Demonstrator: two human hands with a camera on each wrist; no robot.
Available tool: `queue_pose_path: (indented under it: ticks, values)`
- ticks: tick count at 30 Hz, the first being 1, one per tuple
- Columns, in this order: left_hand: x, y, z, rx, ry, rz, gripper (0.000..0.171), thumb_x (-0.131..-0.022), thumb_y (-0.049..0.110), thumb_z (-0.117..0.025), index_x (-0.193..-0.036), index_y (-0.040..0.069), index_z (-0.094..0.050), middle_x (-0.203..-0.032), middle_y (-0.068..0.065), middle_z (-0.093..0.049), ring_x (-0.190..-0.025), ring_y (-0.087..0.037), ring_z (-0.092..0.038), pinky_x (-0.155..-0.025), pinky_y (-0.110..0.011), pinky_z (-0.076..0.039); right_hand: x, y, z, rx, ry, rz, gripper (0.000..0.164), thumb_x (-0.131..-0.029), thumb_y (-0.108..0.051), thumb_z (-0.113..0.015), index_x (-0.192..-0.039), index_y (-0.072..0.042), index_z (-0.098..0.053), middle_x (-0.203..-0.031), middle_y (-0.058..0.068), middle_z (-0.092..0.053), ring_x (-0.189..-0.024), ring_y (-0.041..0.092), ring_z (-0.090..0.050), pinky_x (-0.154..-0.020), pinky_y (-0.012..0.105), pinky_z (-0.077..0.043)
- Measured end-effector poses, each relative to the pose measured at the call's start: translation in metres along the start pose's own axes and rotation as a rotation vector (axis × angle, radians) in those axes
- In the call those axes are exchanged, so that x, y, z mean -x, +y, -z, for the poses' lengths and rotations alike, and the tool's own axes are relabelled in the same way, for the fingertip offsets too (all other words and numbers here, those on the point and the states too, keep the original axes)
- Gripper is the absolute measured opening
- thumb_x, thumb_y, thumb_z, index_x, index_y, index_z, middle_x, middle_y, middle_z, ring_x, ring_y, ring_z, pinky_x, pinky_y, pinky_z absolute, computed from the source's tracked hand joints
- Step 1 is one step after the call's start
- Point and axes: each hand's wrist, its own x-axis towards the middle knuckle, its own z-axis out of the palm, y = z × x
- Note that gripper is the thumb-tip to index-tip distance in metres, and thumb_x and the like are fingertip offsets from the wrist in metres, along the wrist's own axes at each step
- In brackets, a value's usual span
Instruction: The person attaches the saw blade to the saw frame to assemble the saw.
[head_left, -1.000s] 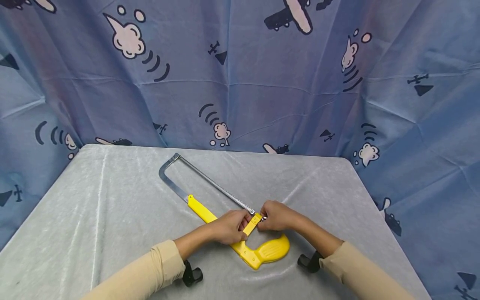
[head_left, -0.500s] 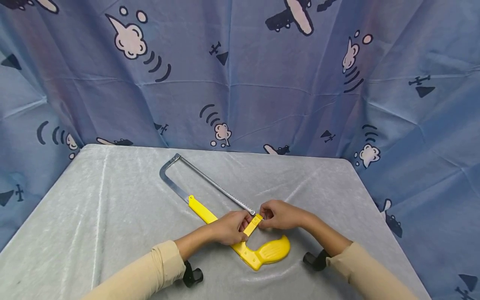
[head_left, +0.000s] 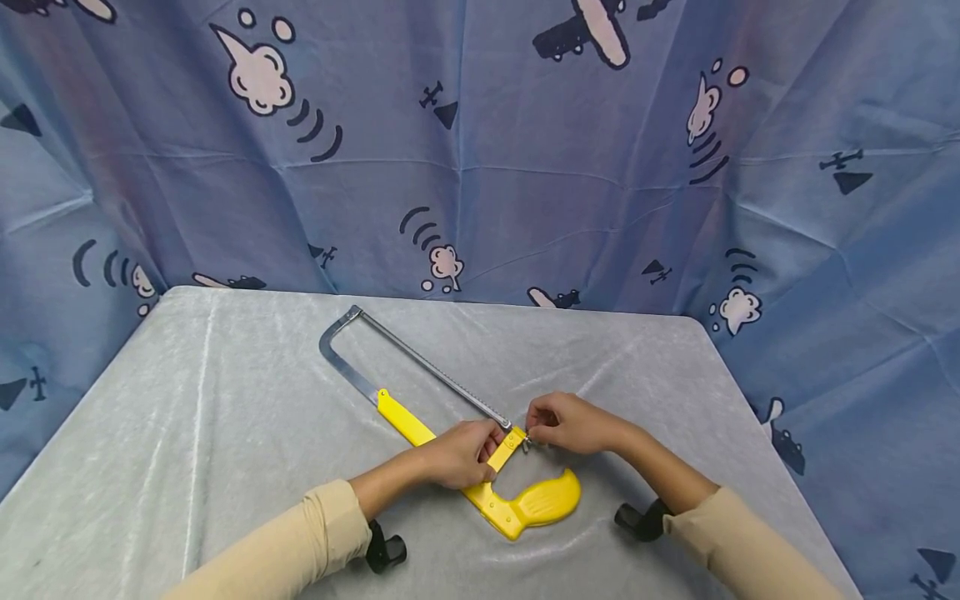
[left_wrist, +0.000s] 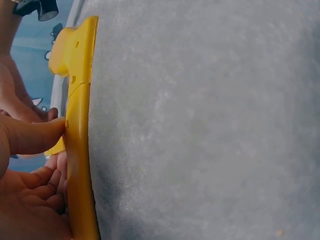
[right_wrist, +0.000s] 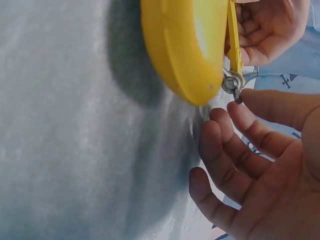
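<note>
A hacksaw (head_left: 408,419) with a yellow handle (head_left: 546,502) lies diagonally on the table, its silver blade (head_left: 435,370) fitted along the far side. My left hand (head_left: 459,454) grips the yellow frame near the handle end; in the left wrist view its thumb presses the yellow bar (left_wrist: 79,150). At the blade's near end, my right hand (head_left: 573,423) has thumb and forefinger at a small metal wing nut (right_wrist: 231,84). In the right wrist view the thumb tip touches one wing, with the forefinger tip close below it. The other fingers are loosely bent.
A light grey cloth covers the table (head_left: 247,433). Behind it hangs a blue curtain (head_left: 495,200) printed with planes and clouds. Black camera mounts (head_left: 386,552) are on both wrists, under beige sleeves.
My right hand has worked at the wing nut, its fingers opening and shifting slightly right, so the nut shows more now. The left hand and the hacksaw have stayed in place.
</note>
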Motion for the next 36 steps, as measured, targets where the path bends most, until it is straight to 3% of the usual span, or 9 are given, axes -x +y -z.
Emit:
queue_pose_path:
  ticks: [10,27,36]
  values:
    - [-0.0003,-0.001,-0.0007,0.0,-0.002,0.001,0.033,-0.082,-0.001,-0.075,-0.107,0.004,-0.056,-0.087,-0.001,-0.054,-0.077,-0.008,-0.049,-0.07,-0.021,-0.043,-0.0005,-0.0006,-0.003,0.035,0.026,0.035,0.007,-0.091,0.0,-0.063,-0.085,-0.003,-0.064,-0.072,-0.005,-0.055,-0.063,0.007,-0.049,-0.058,0.023,-0.044]
    - [0.0002,-0.0002,-0.0003,-0.009,0.006,0.001,0.032,-0.082,-0.001,-0.075,-0.107,0.004,-0.056,-0.087,-0.001,-0.054,-0.077,-0.008,-0.049,-0.069,-0.021,-0.043,-0.0017,-0.004,-0.0088,0.043,0.068,-0.05,0.008,-0.09,0.001,-0.063,-0.083,-0.003,-0.065,-0.071,-0.004,-0.056,-0.062,0.009,-0.049,-0.057,0.023,-0.044]
    - [0.0015,-0.0005,-0.0003,0.003,0.022,-0.029,0.031,-0.08,-0.004,-0.074,-0.106,0.002,-0.058,-0.085,-0.001,-0.055,-0.074,-0.007,-0.049,-0.068,-0.02,-0.043,0.0017,-0.0039,-0.0101,0.049,0.067,-0.049,0.012,-0.09,-0.001,-0.066,-0.078,-0.003,-0.067,-0.062,-0.007,-0.052,-0.057,0.006,-0.046,-0.053,0.021,-0.04]
